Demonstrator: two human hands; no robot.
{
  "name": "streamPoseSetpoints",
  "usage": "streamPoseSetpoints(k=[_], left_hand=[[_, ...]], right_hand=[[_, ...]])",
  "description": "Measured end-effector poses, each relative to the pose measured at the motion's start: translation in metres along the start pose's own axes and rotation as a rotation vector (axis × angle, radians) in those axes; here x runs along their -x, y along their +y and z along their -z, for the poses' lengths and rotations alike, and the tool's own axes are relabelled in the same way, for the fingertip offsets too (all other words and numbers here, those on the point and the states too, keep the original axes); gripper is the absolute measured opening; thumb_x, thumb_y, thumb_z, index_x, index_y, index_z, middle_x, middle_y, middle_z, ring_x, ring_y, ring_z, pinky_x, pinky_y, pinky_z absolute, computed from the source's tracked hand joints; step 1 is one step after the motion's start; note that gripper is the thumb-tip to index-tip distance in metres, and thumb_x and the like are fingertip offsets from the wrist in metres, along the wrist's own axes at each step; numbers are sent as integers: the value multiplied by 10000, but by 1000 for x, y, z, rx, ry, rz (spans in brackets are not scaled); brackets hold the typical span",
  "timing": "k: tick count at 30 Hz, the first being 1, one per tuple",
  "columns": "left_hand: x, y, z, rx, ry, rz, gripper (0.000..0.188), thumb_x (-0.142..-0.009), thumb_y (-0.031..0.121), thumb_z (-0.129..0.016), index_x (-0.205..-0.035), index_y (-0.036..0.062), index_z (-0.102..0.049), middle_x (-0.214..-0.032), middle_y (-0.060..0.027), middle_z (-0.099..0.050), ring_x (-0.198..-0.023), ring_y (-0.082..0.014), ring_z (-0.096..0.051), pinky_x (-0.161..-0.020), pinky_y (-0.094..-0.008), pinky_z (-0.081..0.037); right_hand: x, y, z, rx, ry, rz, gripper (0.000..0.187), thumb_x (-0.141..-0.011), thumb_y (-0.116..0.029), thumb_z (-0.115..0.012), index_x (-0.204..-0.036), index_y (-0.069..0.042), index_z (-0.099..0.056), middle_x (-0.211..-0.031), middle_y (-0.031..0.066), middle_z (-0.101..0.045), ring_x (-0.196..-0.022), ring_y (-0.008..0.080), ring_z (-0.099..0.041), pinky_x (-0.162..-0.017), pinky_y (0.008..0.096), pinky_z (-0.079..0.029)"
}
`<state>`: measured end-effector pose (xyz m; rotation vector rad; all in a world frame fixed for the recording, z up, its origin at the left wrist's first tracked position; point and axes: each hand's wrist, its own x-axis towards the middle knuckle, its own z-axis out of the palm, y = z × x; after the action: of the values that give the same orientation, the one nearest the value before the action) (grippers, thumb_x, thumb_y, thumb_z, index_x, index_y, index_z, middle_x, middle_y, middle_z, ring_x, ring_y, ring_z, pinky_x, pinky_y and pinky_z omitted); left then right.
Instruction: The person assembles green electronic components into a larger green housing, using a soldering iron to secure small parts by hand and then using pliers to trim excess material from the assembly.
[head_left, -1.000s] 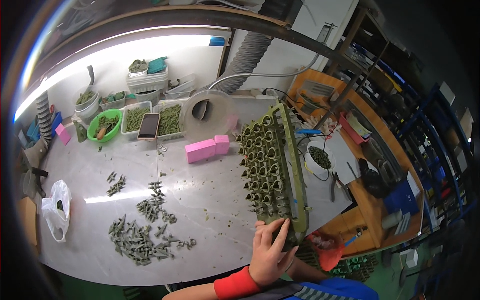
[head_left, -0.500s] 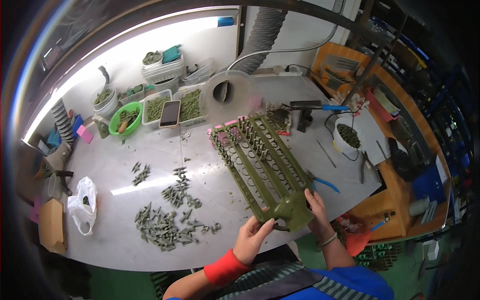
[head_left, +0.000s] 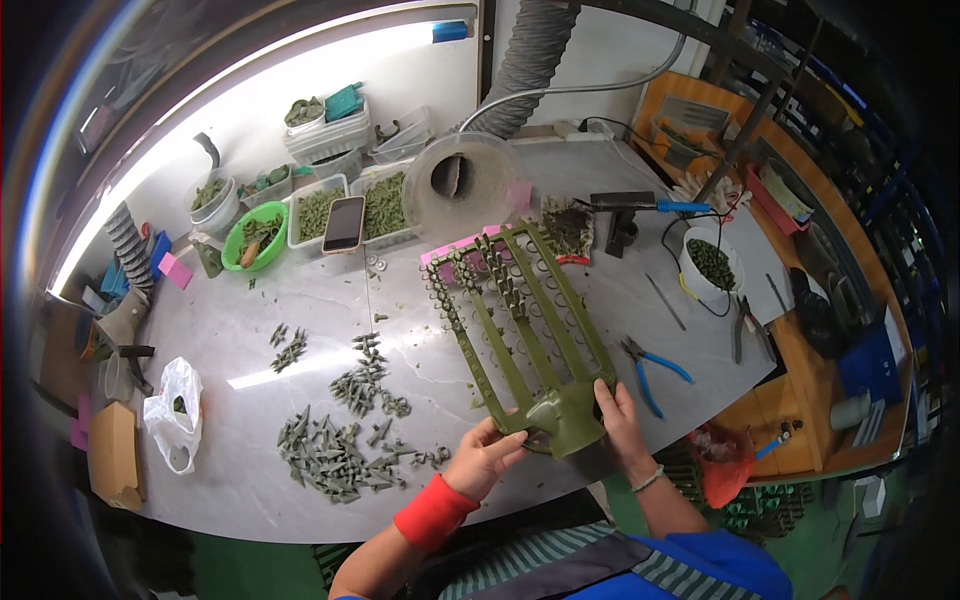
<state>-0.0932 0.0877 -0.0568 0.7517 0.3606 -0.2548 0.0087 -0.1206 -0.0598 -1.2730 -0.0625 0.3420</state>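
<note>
An olive-green barred frame (head_left: pixel 547 373) is held up over the near part of the table. It has long parallel bars and a thick cup-shaped near end, and rows of small green pieces stand along its far and left bars. My left hand (head_left: pixel 482 460) is closed on its near left corner, thumb on top. My right hand (head_left: pixel 620 422) grips the right side of the thick end, its fingers partly hidden underneath. A pile of small grey-green pointed pieces (head_left: pixel 335 460) lies to the left, with a smaller heap (head_left: pixel 358 385) behind it.
Blue-handled pliers (head_left: pixel 655 370) lie right of the frame, near a white bucket of green pieces (head_left: pixel 712 265). Along the back stand tubs of green pieces (head_left: pixel 318 212), a phone (head_left: pixel 344 224), a green bowl (head_left: pixel 256 237) and a clear round duct hood (head_left: pixel 480 205). A white bag (head_left: pixel 172 415) sits left.
The frame's near end has shifted a little left with both hands, and its tilt has changed slightly. More of the blue-handled pliers shows now. Both hands keep their grip.
</note>
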Motion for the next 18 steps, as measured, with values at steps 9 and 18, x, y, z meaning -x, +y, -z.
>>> streamPoseSetpoints(k=[9, 18], left_hand=[[-18, -2, -9, 22, 11, 26, 389, -963, 29, -597, -1344, 46, -517, -1255, -77, -615, -1130, -195, -627, -972, -313, -513], [-26, -12, -14, 45, 23, 0, 348, -965, 62, -618, -1306, 63, -549, -1243, -60, -622, -1170, -170, -591, -1012, -319, -476]], right_hand=[[-29, -20, 10, 201, -6, -143, 290, -1027, -279, -572, -1168, -29, -613, -979, -21, -611, -849, 53, -539, -746, 215, -454], [-27, -66, 101, 1506, 140, 380, 665, -845, -359, -757, -1338, 3, -496, -1272, 204, -524, -1197, 352, -492, -1006, 432, -423]])
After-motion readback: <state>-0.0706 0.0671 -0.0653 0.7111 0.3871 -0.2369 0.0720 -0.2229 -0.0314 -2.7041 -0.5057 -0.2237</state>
